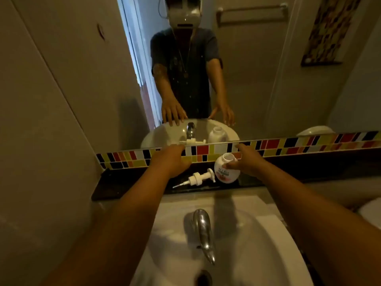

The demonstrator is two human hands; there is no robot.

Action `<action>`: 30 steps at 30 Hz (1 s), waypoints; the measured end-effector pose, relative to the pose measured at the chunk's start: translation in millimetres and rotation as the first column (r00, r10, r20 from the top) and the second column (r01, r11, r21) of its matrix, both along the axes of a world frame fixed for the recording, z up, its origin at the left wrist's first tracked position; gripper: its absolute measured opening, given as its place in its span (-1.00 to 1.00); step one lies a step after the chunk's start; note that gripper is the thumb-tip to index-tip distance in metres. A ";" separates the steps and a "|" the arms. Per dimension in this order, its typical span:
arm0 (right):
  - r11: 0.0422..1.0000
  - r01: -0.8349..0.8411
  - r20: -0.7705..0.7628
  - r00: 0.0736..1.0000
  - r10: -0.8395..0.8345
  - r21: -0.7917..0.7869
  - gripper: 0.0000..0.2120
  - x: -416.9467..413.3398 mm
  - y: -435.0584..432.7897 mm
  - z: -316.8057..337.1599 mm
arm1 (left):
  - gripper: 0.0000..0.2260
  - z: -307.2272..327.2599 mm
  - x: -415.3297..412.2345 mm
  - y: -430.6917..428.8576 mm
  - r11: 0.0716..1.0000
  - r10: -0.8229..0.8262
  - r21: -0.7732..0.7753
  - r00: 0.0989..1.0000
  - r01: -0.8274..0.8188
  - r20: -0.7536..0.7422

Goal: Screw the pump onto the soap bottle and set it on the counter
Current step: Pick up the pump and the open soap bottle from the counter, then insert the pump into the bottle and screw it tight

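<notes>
A round white soap bottle (pixel 223 171) with an open neck stands upright on the dark counter ledge (pixel 127 187) behind the sink. My right hand (pixel 247 162) is at its right side, thumb touching its shoulder, fingers spread and not wrapped around it. The white pump (pixel 199 178) lies on its side on the ledge just left of the bottle, tube pointing left. My left hand (pixel 172 161) hovers above and left of the pump, fingers apart, holding nothing.
A white sink basin (pixel 257 244) with a chrome faucet (pixel 203 232) sits below my arms. A strip of coloured tiles (pixel 268 146) and a mirror (pixel 247 79) rise behind the ledge. A wall stands close on the left.
</notes>
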State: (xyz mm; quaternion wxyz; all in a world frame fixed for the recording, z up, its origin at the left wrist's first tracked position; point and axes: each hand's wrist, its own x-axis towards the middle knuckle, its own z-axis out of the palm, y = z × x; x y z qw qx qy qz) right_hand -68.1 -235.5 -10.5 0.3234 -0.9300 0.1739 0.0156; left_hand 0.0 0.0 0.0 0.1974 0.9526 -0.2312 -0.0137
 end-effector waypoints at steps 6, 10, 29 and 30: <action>0.992 0.038 0.112 0.992 -0.051 0.117 -0.41 7.6 6.2 -39.5 | -0.47 -42.9 7.9 -22.0 0.987 -0.046 0.148 0.998 0.053 -0.050; 0.986 0.051 0.203 0.975 -0.084 0.160 -0.40 13.4 5.1 -55.3 | -0.41 -63.5 13.8 -34.6 0.973 -0.098 0.203 0.994 0.106 -0.048; 0.981 0.053 0.246 0.964 -0.099 0.189 -0.41 12.5 -4.6 -78.4 | -0.72 12.5 28.4 -50.0 0.770 -0.089 -0.635 0.974 -0.066 -0.210; 0.980 0.053 0.245 0.964 -0.100 0.189 -0.41 13.1 -4.9 -79.2 | -0.68 17.6 26.5 -54.9 0.723 -0.080 -0.684 0.973 -0.093 -0.218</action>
